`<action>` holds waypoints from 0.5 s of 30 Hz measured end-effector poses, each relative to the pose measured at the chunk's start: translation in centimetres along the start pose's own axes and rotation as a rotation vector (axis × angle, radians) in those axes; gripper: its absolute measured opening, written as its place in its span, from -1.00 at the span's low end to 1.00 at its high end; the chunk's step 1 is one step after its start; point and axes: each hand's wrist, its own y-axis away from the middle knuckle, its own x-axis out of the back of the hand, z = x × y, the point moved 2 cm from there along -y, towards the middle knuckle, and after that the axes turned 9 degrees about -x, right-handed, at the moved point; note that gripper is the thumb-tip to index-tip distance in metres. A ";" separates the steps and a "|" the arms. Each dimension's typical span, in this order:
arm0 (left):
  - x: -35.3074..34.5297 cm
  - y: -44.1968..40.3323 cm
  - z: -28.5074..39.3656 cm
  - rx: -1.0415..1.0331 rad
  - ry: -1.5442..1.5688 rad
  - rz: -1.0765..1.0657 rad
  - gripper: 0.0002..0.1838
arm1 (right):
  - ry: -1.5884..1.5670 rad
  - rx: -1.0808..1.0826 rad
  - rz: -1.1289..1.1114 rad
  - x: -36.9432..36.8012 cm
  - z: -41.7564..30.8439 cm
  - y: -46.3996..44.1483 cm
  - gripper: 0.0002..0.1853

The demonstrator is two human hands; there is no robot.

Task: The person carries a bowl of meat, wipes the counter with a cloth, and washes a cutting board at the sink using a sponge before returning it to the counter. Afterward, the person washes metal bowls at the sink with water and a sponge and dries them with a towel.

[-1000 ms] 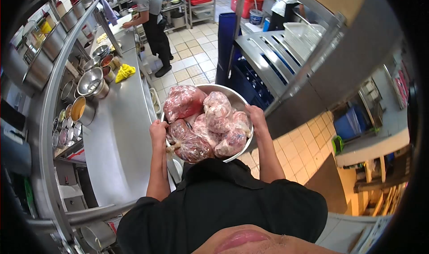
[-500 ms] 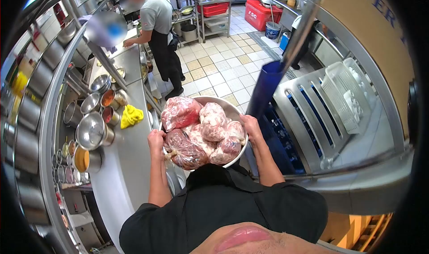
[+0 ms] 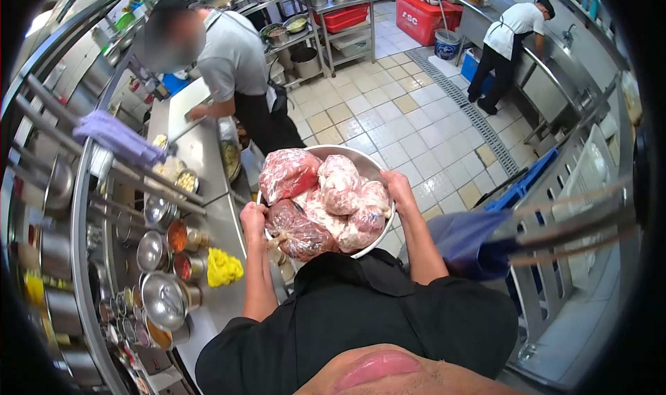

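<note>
In front of my chest I carry a large round metal basin [image 3: 362, 160], its rim held from both sides. My left hand [image 3: 254, 221] is closed around the left rim, and my right hand [image 3: 398, 189] grips the right rim. Several clear plastic bags of raw meat fill the basin: a red bag of meat [image 3: 288, 175] at the back left, a darker bag [image 3: 301, 230] with a twisted end near my left hand, and paler, fatty pieces [image 3: 338, 187] in the middle and right. The basin's bottom is hidden beneath them.
A steel counter [image 3: 220, 246] with a yellow cloth [image 3: 225, 266] and metal bowls [image 3: 164, 299] runs along my left. A co-worker [image 3: 239, 76] stands close ahead at it. Another person [image 3: 510, 44] bends over a sink at right. Tiled floor [image 3: 416, 135] lies ahead; a blue sheet [image 3: 465, 246] is by my right arm.
I have moved forward with the basin between my hands. The co-worker at left appears nearer, the person at the sink is now in full view, and the brown cardboard at upper right has left view.
</note>
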 end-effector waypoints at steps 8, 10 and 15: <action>-12.1 -20.5 1.4 0.043 0.078 -0.143 -0.79 | -0.075 -0.033 0.118 -4.0 -7.4 -14.8 -0.74; -15.7 -25.8 0.7 0.040 0.057 -0.199 -0.80 | -0.171 -0.095 0.153 -4.5 -10.1 -17.1 -0.75; -26.2 -35.3 4.6 0.029 0.006 -0.362 -0.85 | -0.304 -0.123 0.229 -2.8 -13.5 -25.8 -0.77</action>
